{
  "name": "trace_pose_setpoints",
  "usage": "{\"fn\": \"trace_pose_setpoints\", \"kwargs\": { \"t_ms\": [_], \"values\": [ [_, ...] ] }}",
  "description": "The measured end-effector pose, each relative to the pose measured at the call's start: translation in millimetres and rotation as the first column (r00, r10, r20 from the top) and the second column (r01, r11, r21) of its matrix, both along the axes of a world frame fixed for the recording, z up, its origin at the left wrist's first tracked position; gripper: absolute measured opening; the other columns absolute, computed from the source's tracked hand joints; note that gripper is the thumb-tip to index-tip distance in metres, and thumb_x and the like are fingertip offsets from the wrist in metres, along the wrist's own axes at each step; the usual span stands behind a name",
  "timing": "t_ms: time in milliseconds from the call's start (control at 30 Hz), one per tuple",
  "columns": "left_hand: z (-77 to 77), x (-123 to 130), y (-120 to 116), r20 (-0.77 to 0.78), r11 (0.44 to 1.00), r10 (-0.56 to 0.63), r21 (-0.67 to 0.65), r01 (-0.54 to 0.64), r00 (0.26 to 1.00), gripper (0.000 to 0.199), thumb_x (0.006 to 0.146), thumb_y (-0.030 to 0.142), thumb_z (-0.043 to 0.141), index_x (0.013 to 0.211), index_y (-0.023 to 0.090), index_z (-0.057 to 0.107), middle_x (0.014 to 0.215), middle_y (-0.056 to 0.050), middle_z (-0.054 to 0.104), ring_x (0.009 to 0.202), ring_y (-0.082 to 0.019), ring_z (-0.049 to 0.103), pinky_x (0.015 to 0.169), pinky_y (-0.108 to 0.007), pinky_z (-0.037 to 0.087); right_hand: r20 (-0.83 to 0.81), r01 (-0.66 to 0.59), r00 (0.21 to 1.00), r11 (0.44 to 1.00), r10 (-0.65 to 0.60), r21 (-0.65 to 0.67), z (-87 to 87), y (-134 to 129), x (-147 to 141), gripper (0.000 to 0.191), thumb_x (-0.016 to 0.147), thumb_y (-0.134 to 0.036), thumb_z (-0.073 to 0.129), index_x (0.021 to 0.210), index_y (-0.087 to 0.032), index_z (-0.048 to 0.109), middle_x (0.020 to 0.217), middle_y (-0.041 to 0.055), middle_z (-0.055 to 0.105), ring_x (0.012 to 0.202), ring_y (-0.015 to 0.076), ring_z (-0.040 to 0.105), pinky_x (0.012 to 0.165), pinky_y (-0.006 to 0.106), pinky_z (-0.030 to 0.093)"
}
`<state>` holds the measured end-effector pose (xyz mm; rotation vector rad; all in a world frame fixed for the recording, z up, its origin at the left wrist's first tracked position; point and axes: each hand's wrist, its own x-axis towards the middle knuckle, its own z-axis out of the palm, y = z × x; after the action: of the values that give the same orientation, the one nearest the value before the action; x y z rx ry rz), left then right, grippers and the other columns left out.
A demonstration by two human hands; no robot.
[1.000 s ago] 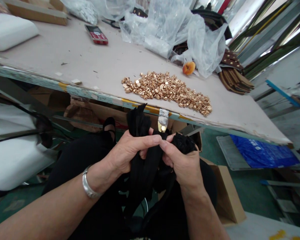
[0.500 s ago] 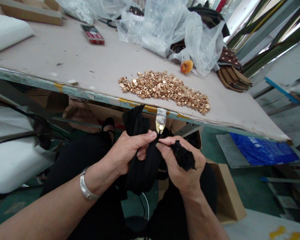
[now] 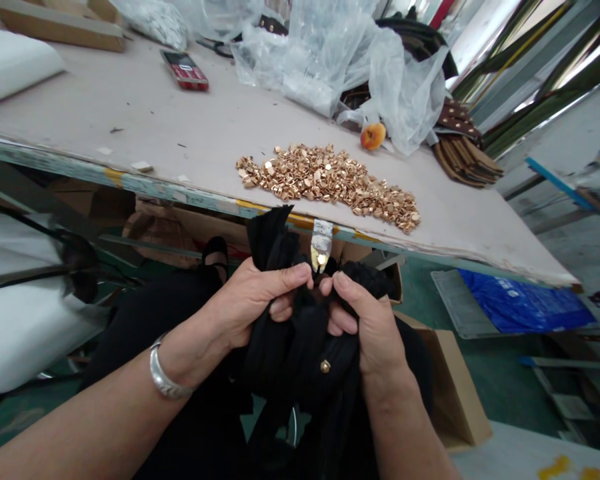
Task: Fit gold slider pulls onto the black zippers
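Note:
A bunch of black zipper tapes (image 3: 275, 353) hangs between my hands over my lap. My left hand (image 3: 260, 293) is closed around part of it, thumb on top near the table edge. My right hand (image 3: 367, 313) grips another part, its thumb and fingertips almost meeting the left ones. Just beyond the fingertips, a small metal holder (image 3: 322, 235) juts from the table edge with a shiny gold piece (image 3: 321, 259) at its tip. One gold zipper slider (image 3: 325, 366) shows on the tapes below my right hand. The tape ends between my fingers are partly hidden.
A heap of small gold zipper sliders (image 3: 330, 177) lies on the table (image 3: 105, 100) near the edge. Behind it are an orange fruit (image 3: 373, 136), plastic bags (image 3: 320, 60) and a red phone (image 3: 185, 71). A cardboard box (image 3: 455, 380) stands low at the right.
My right hand has turned, thumb now upward, and has come closer to the left. More black tape hangs below it, and the gold slider there has come into sight.

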<state>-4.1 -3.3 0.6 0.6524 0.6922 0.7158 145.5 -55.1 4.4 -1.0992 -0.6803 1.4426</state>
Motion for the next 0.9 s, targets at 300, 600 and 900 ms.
{"fn": "trace_pose_setpoints", "kwargs": {
  "t_ms": [300, 600, 900],
  "values": [
    [4.8, 7.2, 8.1, -0.071, 0.999, 0.01, -0.037, -0.013, 0.997, 0.025, 0.061, 0.023, 0.08, 0.058, 0.015, 0.057, 0.037, 0.007, 0.043, 0.032, -0.003, 0.033, 0.033, -0.012, 0.025, -0.091, 0.002, 0.996, 0.984, -0.019, -0.176, 3.2, 13.5, 0.5, 0.029, 0.062, -0.027, 0.079, 0.068, -0.016, 0.053, 0.055, -0.007, 0.052, 0.033, 0.0006, 0.029, 0.031, 0.012, 0.033],
    [10.9, 10.0, 11.6, -0.085, 0.998, -0.023, -0.059, 0.018, 0.996, 0.013, 0.059, 0.02, 0.075, 0.057, 0.012, 0.065, 0.054, -0.002, 0.066, 0.032, -0.001, 0.037, 0.032, -0.012, 0.025, -0.103, -0.022, 0.995, 0.974, -0.002, -0.226, 4.0, 18.6, 0.4, 0.028, 0.057, -0.028, 0.077, 0.062, -0.015, 0.053, 0.051, -0.0061, 0.05, 0.032, 0.0006, 0.03, 0.031, 0.012, 0.032],
    [11.7, 13.5, 14.5, -0.081, 1.0, -0.01, -0.014, 0.009, 0.997, 0.01, 0.061, 0.016, 0.073, 0.054, 0.012, 0.067, 0.045, 0.001, 0.059, 0.033, -0.003, 0.039, 0.032, -0.012, 0.025, -0.13, -0.032, 0.992, 0.986, 0.01, -0.166, 4.1, 22.5, 0.5, 0.023, 0.06, -0.026, 0.077, 0.06, -0.012, 0.059, 0.052, -0.0048, 0.052, 0.032, -0.0001, 0.031, 0.03, 0.011, 0.034]
  ]
}}
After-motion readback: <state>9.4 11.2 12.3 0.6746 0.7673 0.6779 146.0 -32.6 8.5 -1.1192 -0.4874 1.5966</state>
